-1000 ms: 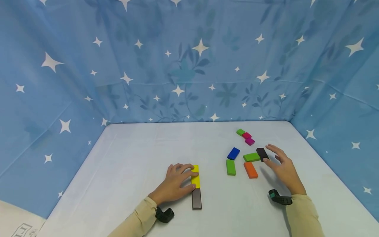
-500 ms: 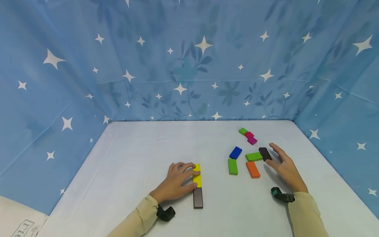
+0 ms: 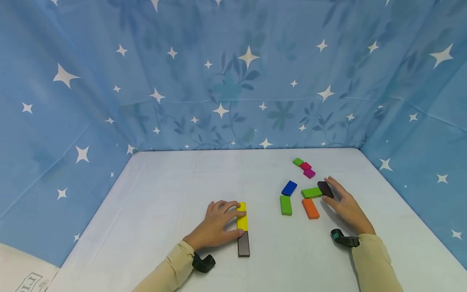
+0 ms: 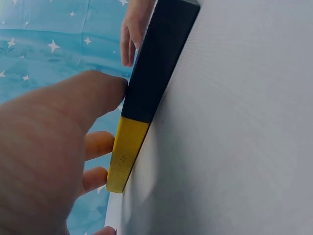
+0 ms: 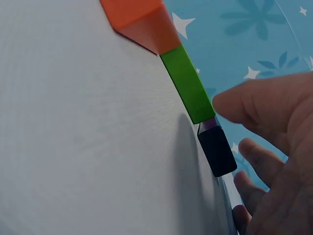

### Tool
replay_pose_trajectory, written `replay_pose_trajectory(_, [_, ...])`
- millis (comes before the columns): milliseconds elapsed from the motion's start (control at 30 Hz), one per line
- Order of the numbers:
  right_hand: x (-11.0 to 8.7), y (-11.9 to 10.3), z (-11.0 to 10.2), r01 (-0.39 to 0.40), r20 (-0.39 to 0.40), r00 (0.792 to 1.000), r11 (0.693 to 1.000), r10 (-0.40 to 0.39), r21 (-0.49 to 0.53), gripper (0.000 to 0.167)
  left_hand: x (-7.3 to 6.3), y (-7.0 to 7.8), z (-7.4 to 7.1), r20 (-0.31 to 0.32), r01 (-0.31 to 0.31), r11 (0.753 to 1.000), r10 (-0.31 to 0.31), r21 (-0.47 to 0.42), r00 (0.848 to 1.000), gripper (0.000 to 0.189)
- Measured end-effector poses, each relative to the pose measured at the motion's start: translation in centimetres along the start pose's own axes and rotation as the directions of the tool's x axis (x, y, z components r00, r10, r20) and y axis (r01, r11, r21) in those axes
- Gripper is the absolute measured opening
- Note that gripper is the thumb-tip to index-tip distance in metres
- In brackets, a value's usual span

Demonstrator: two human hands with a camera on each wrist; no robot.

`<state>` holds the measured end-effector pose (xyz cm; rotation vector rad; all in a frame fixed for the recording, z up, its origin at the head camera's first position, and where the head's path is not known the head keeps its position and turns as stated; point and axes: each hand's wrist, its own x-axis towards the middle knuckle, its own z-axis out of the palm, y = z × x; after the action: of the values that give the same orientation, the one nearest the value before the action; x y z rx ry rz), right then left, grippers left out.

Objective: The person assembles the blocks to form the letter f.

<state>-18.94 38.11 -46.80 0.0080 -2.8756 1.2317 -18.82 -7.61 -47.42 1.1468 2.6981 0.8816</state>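
My left hand (image 3: 213,228) rests its fingertips on the yellow block (image 3: 242,223). Its thumb touches near the joint where the yellow block meets a dark block (image 3: 243,245). Both lie end to end in a straight line; the left wrist view shows the thumb tip against the dark block (image 4: 159,63). At the right, my right hand (image 3: 348,209) is spread over another black block (image 3: 325,189), thumb at its near end and fingers by its far end. A small gap seems to separate thumb and block in the right wrist view. That block touches a green block (image 3: 311,192).
An orange block (image 3: 310,209) lies just nearer than that green one. To their left are a blue block (image 3: 289,188) and a second green block (image 3: 286,205). Farther back, small green, red and magenta blocks (image 3: 309,173) form a short row. A starry blue curtain (image 3: 233,81) surrounds the white table (image 3: 175,182).
My right hand has shifted slightly left, and its thumb and fingers have come closer around the black block. The left hand stays on the yellow block. The head view sways a little.
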Motion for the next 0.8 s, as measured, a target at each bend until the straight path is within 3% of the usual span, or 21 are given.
replay_pose_trajectory(133, [0.36, -0.14, 0.02, 0.027, 0.002, 1.0, 1.0, -0.027, -0.003, 0.074, -0.01, -0.04, -0.13, -0.001, 0.003, 1.0, -0.003, 0.005, 1.0, 0.049])
replay_pose_trajectory(333, [0.72, -0.29, 0.15, -0.031, 0.013, 0.999, 0.999, 0.031, -0.013, 0.073, 0.03, -0.2, -0.14, -0.003, 0.0, 1.0, 0.0, 0.01, 1.0, 0.049])
replay_pose_trajectory(800, [-0.1, 0.42, 0.03, -0.037, -0.053, 0.998, 0.999, 0.037, -0.002, 0.068, -0.03, -0.28, 0.03, 0.015, -0.003, 1.0, 0.003, 0.006, 1.0, 0.05])
